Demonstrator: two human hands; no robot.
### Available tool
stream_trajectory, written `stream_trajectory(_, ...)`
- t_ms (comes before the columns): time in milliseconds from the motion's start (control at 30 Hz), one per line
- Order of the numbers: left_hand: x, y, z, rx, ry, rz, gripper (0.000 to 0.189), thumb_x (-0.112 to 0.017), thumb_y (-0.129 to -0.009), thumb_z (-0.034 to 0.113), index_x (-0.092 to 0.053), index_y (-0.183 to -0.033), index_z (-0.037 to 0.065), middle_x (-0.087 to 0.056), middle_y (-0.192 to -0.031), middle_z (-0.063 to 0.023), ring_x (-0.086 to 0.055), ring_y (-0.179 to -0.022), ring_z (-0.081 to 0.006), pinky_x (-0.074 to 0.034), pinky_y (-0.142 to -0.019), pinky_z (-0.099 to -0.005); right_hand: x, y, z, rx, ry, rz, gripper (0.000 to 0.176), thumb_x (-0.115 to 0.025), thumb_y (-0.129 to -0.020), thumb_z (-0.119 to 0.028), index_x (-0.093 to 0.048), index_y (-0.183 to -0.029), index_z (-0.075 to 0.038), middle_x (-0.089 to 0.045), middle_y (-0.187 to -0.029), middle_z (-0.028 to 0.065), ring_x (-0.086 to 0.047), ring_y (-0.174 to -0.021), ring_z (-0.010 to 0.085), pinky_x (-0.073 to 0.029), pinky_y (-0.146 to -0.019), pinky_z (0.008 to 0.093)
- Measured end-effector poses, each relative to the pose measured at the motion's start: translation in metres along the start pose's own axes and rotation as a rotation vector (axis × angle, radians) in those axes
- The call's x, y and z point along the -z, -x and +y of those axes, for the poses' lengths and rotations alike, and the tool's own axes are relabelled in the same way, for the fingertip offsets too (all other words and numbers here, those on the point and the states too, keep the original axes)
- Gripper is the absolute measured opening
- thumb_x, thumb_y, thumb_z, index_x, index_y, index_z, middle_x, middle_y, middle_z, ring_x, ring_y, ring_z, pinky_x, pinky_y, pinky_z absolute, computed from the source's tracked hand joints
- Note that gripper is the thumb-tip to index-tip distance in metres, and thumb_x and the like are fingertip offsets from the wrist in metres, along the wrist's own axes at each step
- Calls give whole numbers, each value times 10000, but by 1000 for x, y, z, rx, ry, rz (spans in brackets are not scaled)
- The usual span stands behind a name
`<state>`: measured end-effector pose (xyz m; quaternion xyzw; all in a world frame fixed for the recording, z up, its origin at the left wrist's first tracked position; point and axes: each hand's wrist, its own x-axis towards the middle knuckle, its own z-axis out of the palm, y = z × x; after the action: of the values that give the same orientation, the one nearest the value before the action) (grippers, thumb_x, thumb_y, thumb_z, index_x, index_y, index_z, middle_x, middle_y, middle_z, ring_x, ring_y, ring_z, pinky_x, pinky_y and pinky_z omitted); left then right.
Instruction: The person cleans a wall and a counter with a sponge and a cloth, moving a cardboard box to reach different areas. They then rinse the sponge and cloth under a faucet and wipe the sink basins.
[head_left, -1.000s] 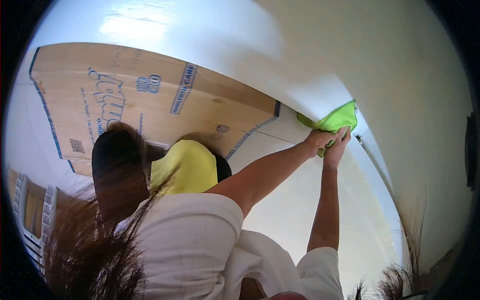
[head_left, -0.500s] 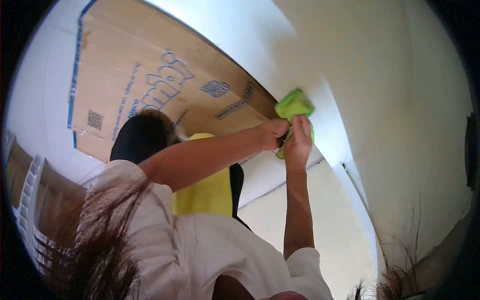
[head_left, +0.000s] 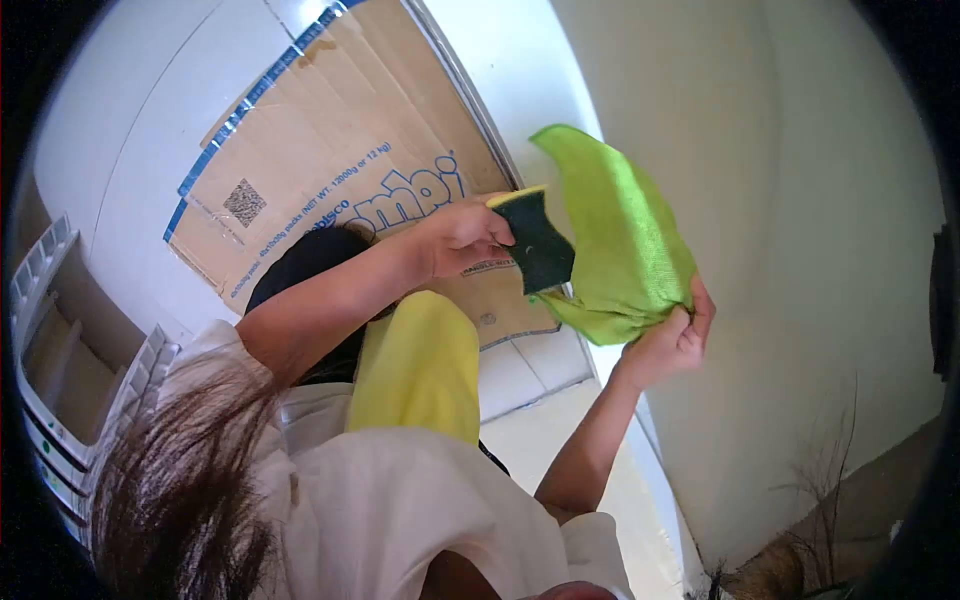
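Green cloth (head_left: pixel 635 235) with a soft, finely textured, matt weave, creased where it bunches. A sponge (head_left: pixel 540 245) has a rough, dark green scouring face and a thin yellow edge. Flat brown cardboard (head_left: pixel 300 120), matt and lightly creased, is edged with shiny blue tape (head_left: pixel 224 132). Pale floor tiles (head_left: pixel 120 110) look smooth, with a slight sheen. The white shirt (head_left: pixel 400 490) is soft, matt fabric. The slatted grey-white item (head_left: pixel 50 250) looks like smooth plastic.

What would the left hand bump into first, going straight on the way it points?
Beyond its sponge, the left hand would probably meet the green cloth first, though depth is unclear.
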<state>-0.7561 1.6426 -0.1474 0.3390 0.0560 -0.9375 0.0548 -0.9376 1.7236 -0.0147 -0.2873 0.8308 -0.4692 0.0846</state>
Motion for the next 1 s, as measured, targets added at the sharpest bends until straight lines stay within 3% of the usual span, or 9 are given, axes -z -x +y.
stream_trajectory(67, 8, 11, 11, -56, 28, -21, 354, -486, -731, -66, -541, -1045, 88, -596, -893, -54, -566, -780, -160, -457, -724, -277, 14, -3, 39, 68, 226, -119, 344, -454, -745, 39, -559, -1071, 75, -536, -1074, 164, -518, -1013, 257, -414, -891, 383)
stream_trajectory(133, 23, 29, 31, -89, -117, 173, 291, -507, -708, -53, -573, -969, 59, -624, -850, -82, -590, -761, -189, -479, -726, -308, 14, -4, 84, 259, 1043, -347, 494, -535, -767, -20, -424, -1243, 52, -463, -1183, 245, -409, -1153, 329, -341, -960, 438)
stream_trajectory(267, 76, 55, 80, -196, -78, 268, 282, -491, -681, -54, -576, -929, 48, -594, -757, -68, -571, -719, -187, -475, -691, -307, -3, 9, 121, 171, 811, -431, 687, -618, -751, -108, -286, -1340, 16, -386, -1232, 318, -302, -1211, 405, -275, -1007, 444)
stream_trajectory(333, 91, 72, 103, -469, -189, 480, 282, -473, -661, -59, -580, -913, 8, -543, -686, -58, -550, -685, -196, -464, -665, -279, -14, 15, 172, -197, 550, -148, 634, -644, -716, -48, -365, -1281, 28, -467, -1171, 269, -468, -1088, 352, -408, -899, 390)
stream_trajectory(433, 141, 71, 115, -546, -316, 822, 289, -463, -629, -56, -578, -893, -28, -502, -639, -63, -511, -632, -204, -434, -578, -283, -33, 12, 182, -416, 643, -178, 538, -617, -729, -39, -413, -1222, 34, -546, -1076, 214, -533, -982, 323, -432, -858, 376)
stream_trajectory(567, 183, 62, 121, -608, -341, 816, 217, -440, -637, -69, -569, -800, -8, -497, -622, -86, -432, -519, -181, -314, -450, -306, -44, 9, 125, -151, 831, -437, 447, -588, -738, -24, -451, -1157, 49, -586, -1013, 126, -556, -911, 238, -443, -829, 338)
stream_trajectory(633, 186, 59, 127, -477, -358, 787, 196, -459, -634, -50, -565, -799, -39, -507, -603, -94, -465, -515, -214, -358, -453, -349, -38, 2, 118, -230, 290, -459, 424, -564, -747, -20, -468, -1156, 40, -574, -1046, 109, -550, -926, 213, -437, -829, 315)
stream_trajectory(833, 134, 53, 128, -532, -570, 1256, 259, -525, -687, -11, -535, -939, -69, -575, -868, -293, -589, -849, -413, -464, -664, -431, -5, -14, -5, -472, 25, -371, 474, -550, -710, -8, -468, -1175, 30, -555, -1088, 118, -558, -925, 238, -456, -808, 335)
stream_trajectory(1000, 177, 17, 114, -590, -531, 1240, 307, -536, -692, -6, -535, -998, -34, -578, -916, -289, -548, -935, -447, -444, -772, -451, 71, -20, -25, -682, -101, -301, 451, -525, -711, 18, -478, -1160, 21, -556, -1076, 127, -558, -948, 250, -487, -765, 346)
